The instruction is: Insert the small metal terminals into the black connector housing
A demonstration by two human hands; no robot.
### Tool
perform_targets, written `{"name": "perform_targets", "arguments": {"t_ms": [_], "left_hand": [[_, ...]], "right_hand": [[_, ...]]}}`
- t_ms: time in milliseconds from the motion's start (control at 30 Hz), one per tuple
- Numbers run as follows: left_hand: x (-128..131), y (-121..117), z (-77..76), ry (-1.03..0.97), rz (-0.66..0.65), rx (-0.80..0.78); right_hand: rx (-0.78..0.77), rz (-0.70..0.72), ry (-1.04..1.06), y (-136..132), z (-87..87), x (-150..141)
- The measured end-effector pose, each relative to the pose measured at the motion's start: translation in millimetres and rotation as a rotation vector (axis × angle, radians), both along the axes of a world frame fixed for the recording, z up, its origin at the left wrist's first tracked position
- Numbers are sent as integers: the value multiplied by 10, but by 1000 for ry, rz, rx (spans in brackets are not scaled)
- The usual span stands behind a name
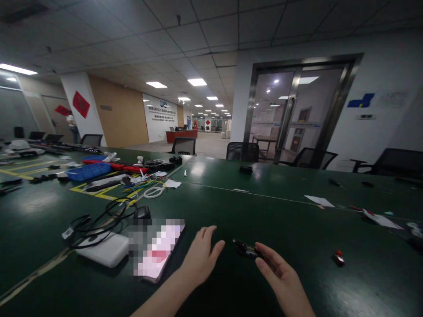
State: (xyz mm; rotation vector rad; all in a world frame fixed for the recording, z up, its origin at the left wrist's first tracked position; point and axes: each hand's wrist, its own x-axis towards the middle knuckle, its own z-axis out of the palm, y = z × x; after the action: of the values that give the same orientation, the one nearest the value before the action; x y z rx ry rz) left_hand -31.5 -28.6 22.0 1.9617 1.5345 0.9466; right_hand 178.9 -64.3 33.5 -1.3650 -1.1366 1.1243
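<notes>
My left hand reaches over the green table with its thumb and fingers apart, holding nothing. Just to its left lies a phone whose lit screen is blurred out. With thumb and fingertips my right hand grips one end of a small black object with a yellowish mark. A thin tip sticks out of the object's left end, pointing towards my left hand; its exact kind cannot be made out. A gap separates that tip from my left thumb.
A white box-shaped device with a coiled black cable sits left of the phone. On the right stands a small red-topped item. Farther off are a blue tray, loose wires, papers and a black item. Chairs line the far edge.
</notes>
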Motion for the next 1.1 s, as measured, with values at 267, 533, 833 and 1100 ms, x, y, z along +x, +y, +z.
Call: {"name": "perform_targets", "arguments": {"t_ms": [267, 533, 833, 1100], "left_hand": [[322, -134, -216, -770, -606, -426], [297, -138, -122, -816, -497, -457], [275, -93, -128, -916, -524, -551], [257, -125, -53, -899, -524, -521]], "right_hand": [[82, 75, 43, 7, -63, -29], [141, 186, 27, -42, -84, -67], [164, 185, 6, -76, -45, -86], [197, 174, 26, -88, -23, -44]]}}
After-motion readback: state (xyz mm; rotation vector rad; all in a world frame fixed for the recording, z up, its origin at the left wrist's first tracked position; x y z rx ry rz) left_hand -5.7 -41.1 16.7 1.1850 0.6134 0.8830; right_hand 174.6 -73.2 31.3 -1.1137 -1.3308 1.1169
